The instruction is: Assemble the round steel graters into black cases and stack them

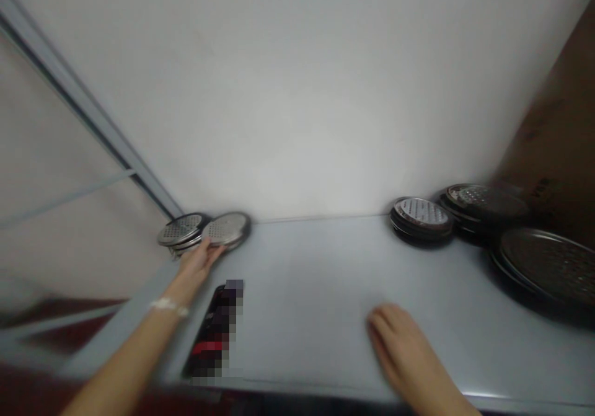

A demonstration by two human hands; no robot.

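My left hand [201,262] reaches to the far left of the table, fingers closed on the near rim of a round metal grater plate [227,229] with small holes. Whether the plate is lifted off what lies under it, I cannot tell. Touching its left side is a stack of similar round grater plates [182,230]. My right hand [395,335] hovers over or rests on the front of the table, its fingers curled together. Nothing shows in it, though the palm side is mostly hidden.
A dark phone-like object [209,329], partly pixelated, lies by my left forearm. On the right stand a small stack of grater plates [421,217], another stack [483,205] and larger dark round plates [553,267]. A brown cardboard box [558,124] rises behind them. A pale wall backs the grey table [307,304].
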